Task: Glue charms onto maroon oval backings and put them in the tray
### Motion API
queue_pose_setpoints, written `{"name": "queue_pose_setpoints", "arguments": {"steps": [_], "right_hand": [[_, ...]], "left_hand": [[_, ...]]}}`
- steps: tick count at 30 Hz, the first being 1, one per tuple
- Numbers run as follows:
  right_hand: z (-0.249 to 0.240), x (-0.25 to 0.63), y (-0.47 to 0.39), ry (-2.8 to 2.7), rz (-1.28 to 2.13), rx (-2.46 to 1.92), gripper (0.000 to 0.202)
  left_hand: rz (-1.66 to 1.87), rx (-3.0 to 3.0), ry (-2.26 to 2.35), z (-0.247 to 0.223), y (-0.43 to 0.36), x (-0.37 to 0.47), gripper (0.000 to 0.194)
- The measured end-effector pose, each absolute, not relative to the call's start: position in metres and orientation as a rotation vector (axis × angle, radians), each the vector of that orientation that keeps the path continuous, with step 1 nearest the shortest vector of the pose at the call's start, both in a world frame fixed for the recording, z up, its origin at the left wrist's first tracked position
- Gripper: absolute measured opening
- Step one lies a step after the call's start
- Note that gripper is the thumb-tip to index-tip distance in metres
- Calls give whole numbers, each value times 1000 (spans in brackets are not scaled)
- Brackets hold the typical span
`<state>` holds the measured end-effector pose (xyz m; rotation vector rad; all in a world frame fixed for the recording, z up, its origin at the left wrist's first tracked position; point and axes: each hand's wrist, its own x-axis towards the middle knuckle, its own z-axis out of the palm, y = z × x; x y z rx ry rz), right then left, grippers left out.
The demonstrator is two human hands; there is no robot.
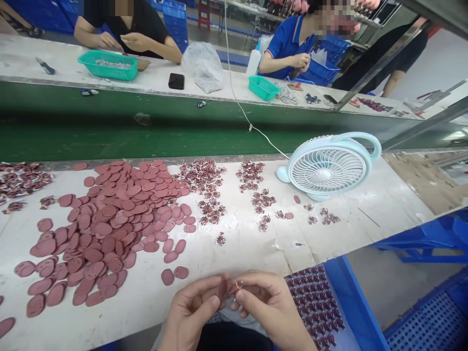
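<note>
Close to my body, at the table's front edge, my left hand (pixel 197 304) pinches a reddish-brown oval disc (pixel 222 288), seen nearly edge-on. Right beside it, my right hand (pixel 265 302) is closed on a small copper-coloured ring piece (pixel 239 284) between thumb and forefinger. The two pieces are close together; whether they touch I cannot tell. A big heap of similar oval discs (pixel 106 229), some with small holes, lies on the left of the white table. Clusters of small brown-and-metal pieces (pixel 210 209) are spread beyond my hands.
A pale blue fan (pixel 325 168) stands at the back right, its white cord (pixel 248 122) running up. Below on the right, a blue crate (pixel 343 282) holds rows of brown pieces (pixel 316 307). Across the green divider (pixel 91 131), people sit at another bench with green baskets (pixel 109 68).
</note>
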<state>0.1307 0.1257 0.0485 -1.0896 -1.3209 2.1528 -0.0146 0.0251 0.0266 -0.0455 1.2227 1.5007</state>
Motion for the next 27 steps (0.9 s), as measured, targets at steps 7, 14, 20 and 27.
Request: {"name": "queue_pose_setpoints", "arguments": {"steps": [7,14,20,27], "right_hand": [[52,123,126,-1457,2099,-1198,26],[54,124,130,-1464,2142,-1144,19],[52,122,132,-1332,2215,-1034,11],[49,122,127,-1282,2185,-988,12]], "left_hand": [[1510,-39,1157,25,26,-12,34],[1497,93,1174,25,27,-13,30],[1514,93,1215,30,29,-11,27],[1529,103,1253,34,30,-13,26]]}}
